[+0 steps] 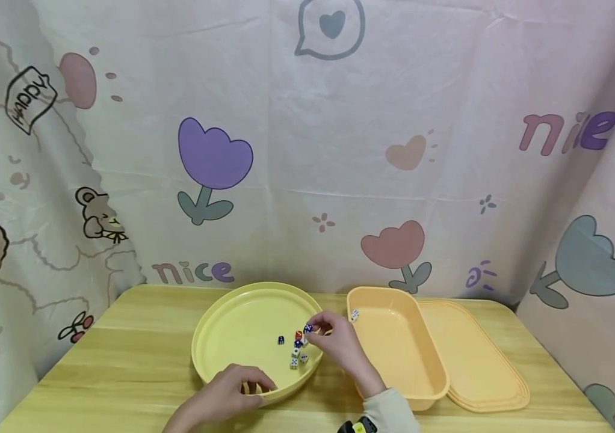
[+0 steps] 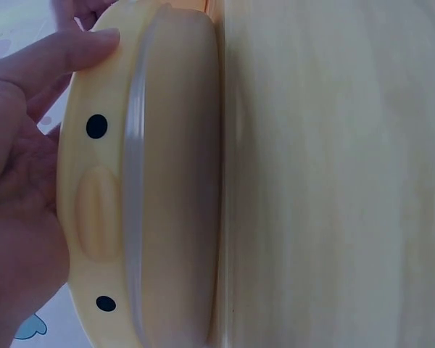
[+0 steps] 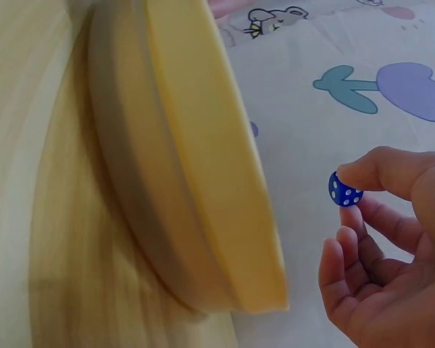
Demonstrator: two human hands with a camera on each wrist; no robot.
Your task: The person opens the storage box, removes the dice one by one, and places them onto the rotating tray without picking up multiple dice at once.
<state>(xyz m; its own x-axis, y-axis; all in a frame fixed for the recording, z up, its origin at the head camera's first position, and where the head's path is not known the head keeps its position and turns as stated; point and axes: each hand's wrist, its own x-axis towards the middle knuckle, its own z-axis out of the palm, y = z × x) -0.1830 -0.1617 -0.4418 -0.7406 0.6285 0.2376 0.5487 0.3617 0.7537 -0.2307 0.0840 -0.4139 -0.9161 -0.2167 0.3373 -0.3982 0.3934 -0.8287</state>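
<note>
Between its thumb and fingertip, my right hand pinches a blue die with white dots, above the right rim of a round yellow tray. My left hand holds the tray's near rim, thumb on the outer wall and fingers reaching over the edge. Inside the tray, close below the right hand, lie several dice: a red die, white dice such as this white die, and dark blue ones. Apart from them on the left sits another dark blue die.
Right of the tray stands a deep orange-yellow rectangular box, with white dice at its far left corner. A flat lid of similar colour lies beyond it on the wooden table. A printed curtain hangs behind and at the sides.
</note>
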